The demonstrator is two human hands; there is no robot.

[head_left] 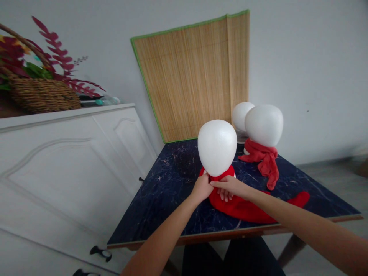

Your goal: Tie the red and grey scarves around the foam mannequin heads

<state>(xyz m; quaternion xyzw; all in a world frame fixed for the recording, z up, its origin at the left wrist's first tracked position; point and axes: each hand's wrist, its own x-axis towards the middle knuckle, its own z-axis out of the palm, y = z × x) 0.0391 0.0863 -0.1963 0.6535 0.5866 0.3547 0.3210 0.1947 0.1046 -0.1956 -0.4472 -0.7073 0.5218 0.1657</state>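
Note:
A white foam mannequin head (pixel 217 147) stands upright near the front of the table. Around its neck goes a red scarf (pixel 238 209), whose long end lies in a curve on the tabletop to the right. My left hand (pixel 202 186) is closed on the scarf at the front of the neck, just below the head. Right beside it, my right hand (pixel 229 186) has its thumb and index finger pinched at the scarf, with the other fingers curled under. The two hands touch or nearly touch, and the bit of cloth between them is mostly hidden.
Two more white heads, a front one (pixel 264 124) with a coral-red scarf (pixel 266 159) and a rear one (pixel 241 116), stand back right on the dark blue table (pixel 178 168). A bamboo mat (pixel 192 80) hangs behind. A white cabinet (pixel 57 168) with a flower basket (pixel 46 94) is left.

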